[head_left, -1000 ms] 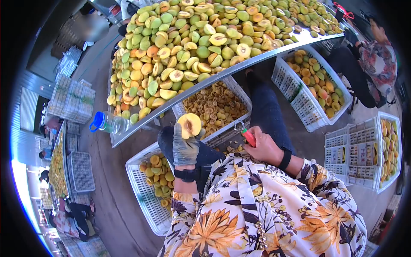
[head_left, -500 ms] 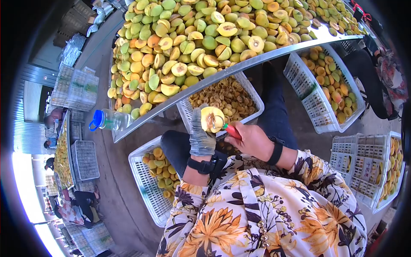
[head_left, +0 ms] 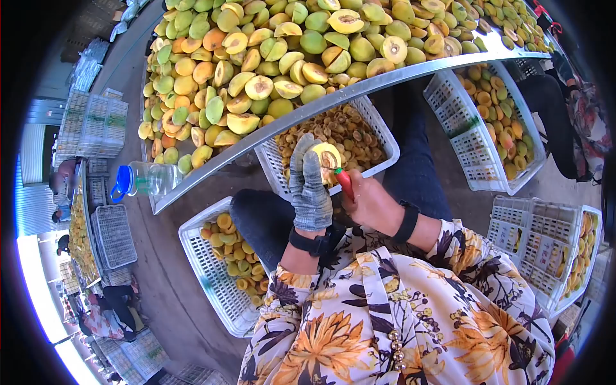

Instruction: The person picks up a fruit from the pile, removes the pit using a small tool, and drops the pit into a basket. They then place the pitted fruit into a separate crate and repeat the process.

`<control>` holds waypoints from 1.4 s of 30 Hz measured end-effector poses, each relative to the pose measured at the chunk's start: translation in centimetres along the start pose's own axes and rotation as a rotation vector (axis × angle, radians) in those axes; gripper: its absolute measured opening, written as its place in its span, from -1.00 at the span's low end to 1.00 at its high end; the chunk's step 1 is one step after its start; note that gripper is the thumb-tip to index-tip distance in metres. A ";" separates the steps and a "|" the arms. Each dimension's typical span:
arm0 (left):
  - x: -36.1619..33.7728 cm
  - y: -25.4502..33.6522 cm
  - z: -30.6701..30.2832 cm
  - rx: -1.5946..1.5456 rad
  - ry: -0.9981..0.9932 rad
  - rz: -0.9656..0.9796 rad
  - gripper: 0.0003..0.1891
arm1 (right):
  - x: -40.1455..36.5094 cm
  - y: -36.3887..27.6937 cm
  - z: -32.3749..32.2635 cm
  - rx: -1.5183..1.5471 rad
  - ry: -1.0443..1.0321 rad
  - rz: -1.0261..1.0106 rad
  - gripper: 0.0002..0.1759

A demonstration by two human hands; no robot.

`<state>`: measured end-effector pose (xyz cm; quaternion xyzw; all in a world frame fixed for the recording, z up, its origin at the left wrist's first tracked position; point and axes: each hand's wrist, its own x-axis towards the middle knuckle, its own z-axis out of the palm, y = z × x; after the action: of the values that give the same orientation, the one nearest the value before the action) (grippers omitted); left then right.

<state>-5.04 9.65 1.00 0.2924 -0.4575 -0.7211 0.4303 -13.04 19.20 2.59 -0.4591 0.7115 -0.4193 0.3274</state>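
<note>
My left hand, in a grey glove, holds a halved yellow fruit between thumb and fingers. Closed round the red handle of a small tool is my right hand; the tool's tip meets the cut face of the fruit. Both hands are above my lap, near a white crate of brown fruit pits and scraps. Beyond it, many fruit halves are heaped on a metal-edged table.
A clear bottle with a blue cap lies at the table's left corner. White crates of fruit stand at lower left, upper right and right. Other people sit at far left and at right.
The fruit half has moved slightly up and right, and turned. My left hand's fingers now point upward beside it. The view has shifted, so the table and bottle appear further left.
</note>
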 end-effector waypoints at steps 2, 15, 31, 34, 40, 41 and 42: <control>0.6 -0.1 -0.5 -0.022 0.022 -0.034 -0.61 | 0.1 0.2 0.9 0.153 -0.025 0.067 -0.81; 3.2 0.1 -3.0 0.034 0.130 -0.165 -0.73 | 2.8 -1.0 0.1 0.130 -0.463 0.292 -0.73; 4.1 1.5 -3.7 -0.109 -0.281 -0.699 -0.29 | 4.9 2.2 -1.4 -0.186 -0.204 -0.201 -0.22; 4.4 2.2 -3.9 -0.105 -0.322 -0.595 -0.22 | 5.0 0.9 -1.5 0.143 -0.166 -0.029 -0.41; 2.1 2.0 -1.6 -0.182 -0.093 -0.232 -0.25 | 5.2 -1.7 1.4 1.107 0.102 0.439 -0.77; 2.6 1.3 -3.3 -0.183 -0.090 -0.228 -0.25 | 5.0 -2.1 2.3 1.145 0.137 0.456 -0.76; 3.3 2.2 -4.5 -0.431 -0.300 -0.449 -0.32 | 4.7 -2.4 2.9 1.061 0.125 0.436 -0.77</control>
<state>-2.10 4.41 1.04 0.1789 -0.2770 -0.9129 0.2406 -11.38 13.45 3.13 -0.0491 0.4998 -0.6680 0.5491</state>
